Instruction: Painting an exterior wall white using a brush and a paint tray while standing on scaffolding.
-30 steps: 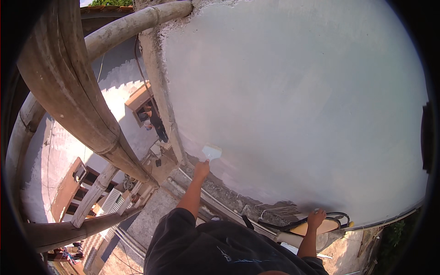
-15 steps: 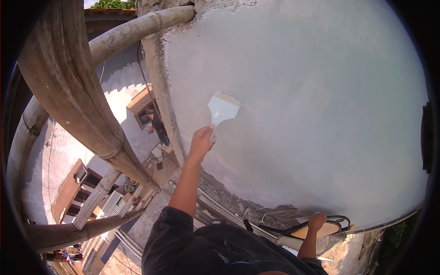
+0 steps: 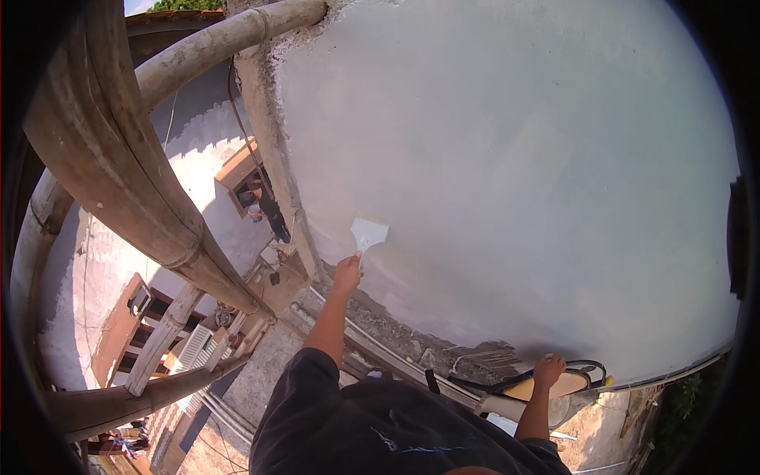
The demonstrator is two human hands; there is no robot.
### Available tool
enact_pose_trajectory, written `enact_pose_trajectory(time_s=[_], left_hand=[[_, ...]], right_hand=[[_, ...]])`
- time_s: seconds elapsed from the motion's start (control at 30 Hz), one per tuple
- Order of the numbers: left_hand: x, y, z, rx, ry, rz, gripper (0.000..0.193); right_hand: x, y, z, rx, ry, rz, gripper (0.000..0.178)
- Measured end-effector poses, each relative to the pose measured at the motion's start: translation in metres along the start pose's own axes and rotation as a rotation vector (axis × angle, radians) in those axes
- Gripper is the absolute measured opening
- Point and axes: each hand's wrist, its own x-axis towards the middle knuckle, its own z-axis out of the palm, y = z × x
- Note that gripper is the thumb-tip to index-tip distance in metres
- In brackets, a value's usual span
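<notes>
My left hand is closed round the handle of a wide, pale paintbrush. The brush's head lies against the grey-white wall, its bristles pointing up and away from me. Low on the right, my right hand is closed at the wall's base, beside a black-rimmed, tan object. What its fingers hold, if anything, is too small to make out.
Thick bamboo poles cross on the left. Below them lie a ground-level yard and a lower wall with a wooden window frame, where another person stands. A rough ledge runs along the wall's foot.
My left hand has drawn the paintbrush down the wall, toward me and slightly left. My right hand stays near the same spot, a little higher in view.
</notes>
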Motion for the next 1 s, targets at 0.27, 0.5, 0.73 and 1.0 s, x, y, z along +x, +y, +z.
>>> enact_pose_trajectory(time_s=[0.27,0.5,0.73,1.0], left_hand=[[0.000,-0.011,0.001,0.672,0.243,0.184,0.044],[-0.066,0.097,0.025,0.299,0.104,0.395,0.039],[-0.153,0.098,0.052,-0.281,-0.067,0.178,0.025],[-0.260,-0.053,0.091,-0.051,-0.309,0.114,0.025]], right_hand=[[-0.004,-0.012,-0.014,0.061,-0.001,0.029,0.037],[-0.008,0.001,-0.011,0.087,-0.014,-0.002,0.040],[-0.021,0.002,-0.019,0.256,-0.040,-0.094,0.041],[-0.146,-0.064,-0.055,0.819,-0.172,-0.192,0.027]])
